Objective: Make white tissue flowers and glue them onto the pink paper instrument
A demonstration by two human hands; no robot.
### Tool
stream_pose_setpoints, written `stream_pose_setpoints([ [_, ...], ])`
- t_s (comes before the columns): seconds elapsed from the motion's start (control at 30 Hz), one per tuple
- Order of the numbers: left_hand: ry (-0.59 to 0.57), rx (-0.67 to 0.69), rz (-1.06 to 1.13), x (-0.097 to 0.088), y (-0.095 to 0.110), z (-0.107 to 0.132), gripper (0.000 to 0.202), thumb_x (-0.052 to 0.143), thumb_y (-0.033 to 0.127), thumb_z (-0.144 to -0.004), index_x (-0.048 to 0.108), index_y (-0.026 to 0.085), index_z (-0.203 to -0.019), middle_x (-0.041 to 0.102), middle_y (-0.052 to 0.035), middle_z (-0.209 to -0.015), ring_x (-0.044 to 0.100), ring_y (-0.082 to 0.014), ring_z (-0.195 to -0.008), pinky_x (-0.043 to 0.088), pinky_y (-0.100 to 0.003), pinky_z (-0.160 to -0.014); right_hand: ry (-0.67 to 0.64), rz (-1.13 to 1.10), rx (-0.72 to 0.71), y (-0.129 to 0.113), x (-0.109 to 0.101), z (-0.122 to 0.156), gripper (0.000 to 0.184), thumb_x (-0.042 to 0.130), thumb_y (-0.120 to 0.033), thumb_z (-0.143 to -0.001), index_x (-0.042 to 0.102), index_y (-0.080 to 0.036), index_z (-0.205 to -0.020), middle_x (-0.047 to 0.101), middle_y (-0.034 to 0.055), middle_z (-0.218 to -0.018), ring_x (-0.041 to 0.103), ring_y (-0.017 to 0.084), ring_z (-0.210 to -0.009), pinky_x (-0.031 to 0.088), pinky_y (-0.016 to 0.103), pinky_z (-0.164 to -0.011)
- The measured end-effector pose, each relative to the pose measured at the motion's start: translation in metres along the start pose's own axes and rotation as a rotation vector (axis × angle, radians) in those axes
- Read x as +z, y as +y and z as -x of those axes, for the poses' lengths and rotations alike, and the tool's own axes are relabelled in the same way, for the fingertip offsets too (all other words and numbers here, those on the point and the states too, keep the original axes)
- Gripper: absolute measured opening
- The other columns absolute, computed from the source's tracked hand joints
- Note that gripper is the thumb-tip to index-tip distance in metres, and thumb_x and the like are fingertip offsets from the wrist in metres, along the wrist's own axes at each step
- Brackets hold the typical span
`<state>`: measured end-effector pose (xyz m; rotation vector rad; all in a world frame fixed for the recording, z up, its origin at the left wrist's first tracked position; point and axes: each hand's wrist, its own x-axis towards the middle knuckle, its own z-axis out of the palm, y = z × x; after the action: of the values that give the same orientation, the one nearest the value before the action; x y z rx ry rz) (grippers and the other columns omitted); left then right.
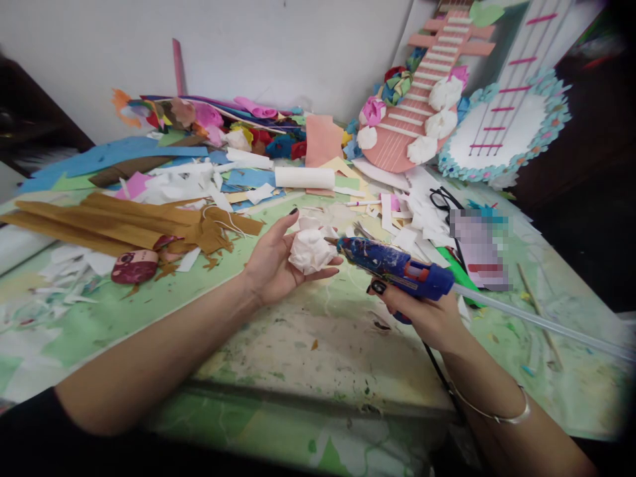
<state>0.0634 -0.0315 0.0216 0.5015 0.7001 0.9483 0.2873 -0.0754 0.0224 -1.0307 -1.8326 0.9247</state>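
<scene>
A white crumpled paper flower (312,250) rests in the upturned palm of my left hand (278,262), with the thumb up beside it and fingers under it. My right hand (422,311) is wrapped around the grip of a blue hot glue gun (397,265), whose body is smeared with dried glue. The gun's nozzle points left and reaches the flower's right side; whether it touches cannot be made out. Out of the gun's back runs a long clear glue stick (536,324). A black cord (437,368) hangs below the grip.
Brown crepe paper (99,222) and a dark red patterned object (134,266) lie left. Behind are a white paper roll (304,177), colored scraps and glasses (441,199). Two decorated paper guitars (397,132), (497,132) lean at the back right. A thin stick (539,315) lies right.
</scene>
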Motion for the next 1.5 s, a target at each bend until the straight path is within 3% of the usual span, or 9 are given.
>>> stream_pose_setpoints([
  [0.07,-0.001,0.014,0.03,-0.001,-0.001,0.0,0.048,0.049,0.048,-0.088,0.064,0.009,-0.112,0.071,-0.0146,-0.102,0.07,-0.0283,-0.086,0.059,-0.043,-0.077,0.042,-0.013,0.042,-0.002,0.0,0.0,0.026,0.065,-0.034,-0.083,0.054,-0.02,-0.063,0.046,-0.0038,-0.053,0.04,0.009,-0.047,0.032,0.026,-0.044],
  [0.27,0.053,0.089,-0.01,0.0,-0.005,0.003,0.023,0.059,0.009,-0.071,0.067,0.007,-0.093,0.072,-0.0129,-0.095,0.07,-0.0288,-0.092,0.053,-0.047,-0.095,0.153,-0.033,0.086,-0.005,0.002,-0.003,0.022,0.067,-0.035,-0.077,0.059,-0.02,-0.062,0.05,-0.0015,-0.052,0.043,0.011,-0.048,0.035,0.027,-0.043],
  [0.5,-0.018,0.105,-0.136,0.003,-0.008,0.005,0.023,0.066,0.008,-0.071,0.069,0.008,-0.093,0.071,-0.0107,-0.095,0.07,-0.0258,-0.088,0.058,-0.043,-0.087,0.45,0.013,0.078,0.002,0.014,-0.007,0.019,0.074,-0.033,-0.07,0.059,-0.021,-0.073,0.059,-0.002,-0.06,0.049,0.011,-0.048,0.043,0.027,-0.047],
  [0.67,-0.142,0.059,-0.242,0.004,-0.017,0.006,0.028,0.075,0.015,-0.067,0.069,0.008,-0.093,0.072,-0.0113,-0.091,0.069,-0.0232,-0.083,0.06,-0.037,-0.078,0.435,0.221,0.075,0.01,0.021,-0.009,0.031,0.078,-0.042,-0.068,0.057,-0.021,-0.077,0.058,-0.0033,-0.062,0.053,0.012,-0.054,0.045,0.027,-0.053],
  [0.83,-0.214,0.06,-0.318,0.005,-0.027,0.005,0.03,0.077,0.017,-0.066,0.069,0.01,-0.094,0.071,-0.0096,-0.086,0.069,-0.0221,-0.08,0.06,-0.036,-0.075,0.452,0.259,0.057,0.013,0.026,-0.009,0.027,0.073,-0.042,-0.075,0.062,-0.023,-0.09,0.058,-0.0043,-0.064,0.052,0.01,-0.052,0.045,0.026,-0.054],
  [0.97,-0.208,0.081,-0.34,0.007,-0.034,0.005,0.03,0.076,0.016,-0.066,0.068,0.013,-0.095,0.072,-0.0079,-0.089,0.068,-0.0208,-0.081,0.059,-0.037,-0.077,0.389,0.217,0.049,0.012,0.028,-0.009,0.027,0.072,-0.04,-0.075,0.058,-0.023,-0.091,0.065,-0.0009,-0.076,0.055,0.011,-0.055,0.046,0.027,-0.054],
  [1.1,-0.208,0.105,-0.374,0.009,-0.037,0.006,0.031,0.076,0.017,-0.066,0.069,0.014,-0.096,0.071,-0.0076,-0.092,0.066,-0.0208,-0.085,0.058,-0.036,-0.078,0.335,0.271,0.031,0.014,0.028,-0.008,0.026,0.071,-0.035,-0.074,0.055,-0.023,-0.09,0.059,-0.0027,-0.063,0.054,0.014,-0.055,0.046,0.028,-0.054],
  [1.33,-0.251,0.116,-0.349,0.007,-0.038,0.005,0.042,0.077,0.014,-0.064,0.068,0.016,-0.105,0.07,-0.0063,-0.099,0.064,-0.018,-0.086,0.057,-0.031,-0.078,0.347,0.301,0.001,0.016,0.03,-0.008,0.021,0.066,-0.03,-0.076,0.05,-0.024,-0.088,0.059,-0.0033,-0.065,0.056,0.014,-0.056,0.045,0.028,-0.057],
  [1.5,-0.325,0.117,-0.326,0.006,-0.041,0.006,0.055,0.078,0.016,-0.065,0.063,0.018,-0.118,0.068,-0.0089,-0.111,0.064,-0.023,-0.1,0.055,-0.029,-0.08,0.38,0.464,-0.108,0.018,0.03,-0.006,0.021,0.065,-0.028,-0.075,0.047,-0.025,-0.086,0.058,-0.0048,-0.066,0.053,0.012,-0.054,0.042,0.025,-0.054],
])
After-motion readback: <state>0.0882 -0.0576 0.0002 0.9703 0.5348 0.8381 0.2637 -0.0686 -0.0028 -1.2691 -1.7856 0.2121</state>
